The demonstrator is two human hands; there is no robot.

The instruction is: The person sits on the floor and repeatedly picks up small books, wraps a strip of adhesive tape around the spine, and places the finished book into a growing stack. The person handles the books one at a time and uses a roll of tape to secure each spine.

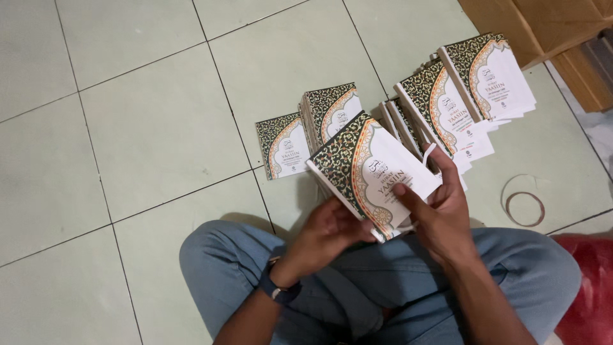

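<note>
Centrally, above the pale green tiled floor point(140, 128), a thin stack of white paperback booklets with dark ornamental covers point(370, 169) is clasped: left hand point(329, 233) cups its lower edge, right hand point(440, 214) pinches the right edge. Likely light, flexible, slippery-covered; grip opposite edges. Rubber bands point(523, 207) lie at right.

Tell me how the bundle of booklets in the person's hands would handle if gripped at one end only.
The bundle of booklets is many thin copies, so it would probably sag or fan apart. The covers look smooth, so copies may slide out unless squeezed. Both the left hand and the right hand support it, which suggests it needs two grips.
</note>
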